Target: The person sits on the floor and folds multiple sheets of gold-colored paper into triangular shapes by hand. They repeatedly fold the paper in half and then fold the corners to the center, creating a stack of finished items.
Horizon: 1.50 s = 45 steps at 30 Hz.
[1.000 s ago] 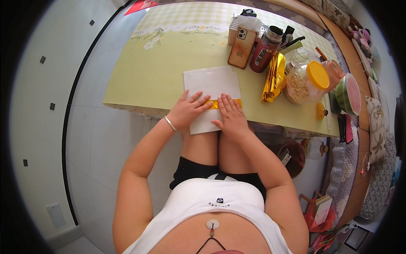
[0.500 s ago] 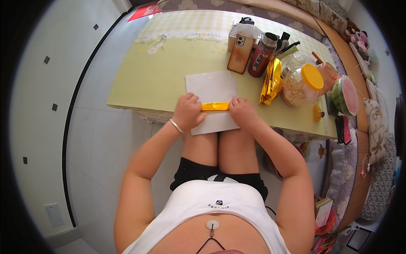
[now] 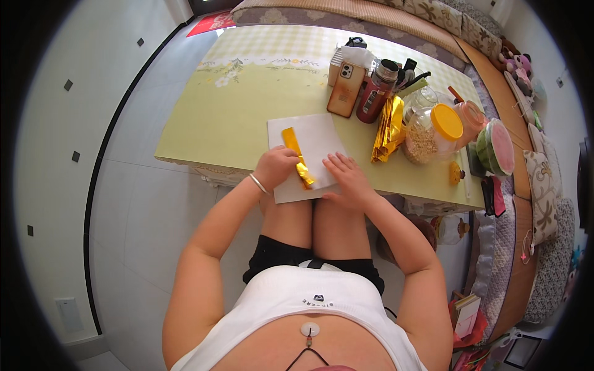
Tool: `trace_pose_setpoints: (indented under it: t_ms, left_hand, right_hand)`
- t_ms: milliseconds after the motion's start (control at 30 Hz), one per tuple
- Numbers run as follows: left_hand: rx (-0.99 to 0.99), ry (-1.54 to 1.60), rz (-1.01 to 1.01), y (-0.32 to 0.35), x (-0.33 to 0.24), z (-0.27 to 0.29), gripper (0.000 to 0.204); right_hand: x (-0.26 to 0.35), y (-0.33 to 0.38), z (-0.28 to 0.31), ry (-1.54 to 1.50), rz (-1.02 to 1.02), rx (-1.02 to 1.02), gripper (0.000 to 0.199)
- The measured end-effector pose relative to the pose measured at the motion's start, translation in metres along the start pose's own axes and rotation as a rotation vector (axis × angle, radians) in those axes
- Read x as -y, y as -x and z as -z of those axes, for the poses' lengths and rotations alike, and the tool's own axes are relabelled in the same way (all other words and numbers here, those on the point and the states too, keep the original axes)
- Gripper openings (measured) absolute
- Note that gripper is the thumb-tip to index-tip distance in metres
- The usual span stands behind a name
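A shiny gold foil strip (image 3: 291,141) lies slantwise over a white board (image 3: 318,139), its lower end creased and bent. My left hand (image 3: 276,169) is closed in a pinch on the strip's middle, at the board's left side. To the right, my right hand (image 3: 348,180) rests on the board with fingers stretched out and nothing in them. The board overhangs the table's near edge above my thighs. Beyond my right hand stands a bundle of folded gold foil sheets (image 3: 388,130).
On the table (image 3: 210,123), an orange-gold phone (image 3: 346,89) leans upright beside a dark red flask (image 3: 375,93). Farther right are a yellow-lidded jar of grains (image 3: 427,136), a cut watermelon (image 3: 495,148) and a small yellow figure (image 3: 456,173). A cushioned seat runs along the right.
The gold strip has turned from lying crosswise between both hands to a steep slant. My right hand has let go of it and spread flat; my left still pinches it.
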<state>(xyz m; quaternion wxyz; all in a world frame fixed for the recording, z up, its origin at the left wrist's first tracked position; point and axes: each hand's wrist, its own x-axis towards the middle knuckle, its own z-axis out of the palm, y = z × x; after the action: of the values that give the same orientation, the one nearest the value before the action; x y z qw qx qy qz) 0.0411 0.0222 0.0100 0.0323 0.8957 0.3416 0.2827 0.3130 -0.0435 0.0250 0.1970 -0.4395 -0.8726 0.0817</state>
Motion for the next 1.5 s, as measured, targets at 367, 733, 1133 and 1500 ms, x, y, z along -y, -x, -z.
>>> trace_pose_setpoints:
  t_ms: [367, 733, 1133, 1500]
  left_hand:
    - [0.350, 0.076, 0.150, -0.023, 0.024, 0.027, 0.017]
    - [0.135, -0.158, 0.043, 0.047, -0.085, 0.024, 0.053]
    - [-0.048, 0.236, 0.263, 0.055, -0.045, 0.045, 0.022]
    - [-0.160, 0.433, 0.599, 0.055, 0.005, 0.015, 0.013]
  right_hand:
    - [0.014, -0.002, 0.000, 0.239, 0.018, 0.147, 0.082]
    - [0.037, -0.008, -0.012, 0.213, -0.097, 0.135, 0.077]
    - [0.007, -0.016, -0.012, -0.107, 0.054, -0.041, 0.015]
    - [-0.031, -0.060, -0.024, -0.523, -0.379, -0.100, 0.022]
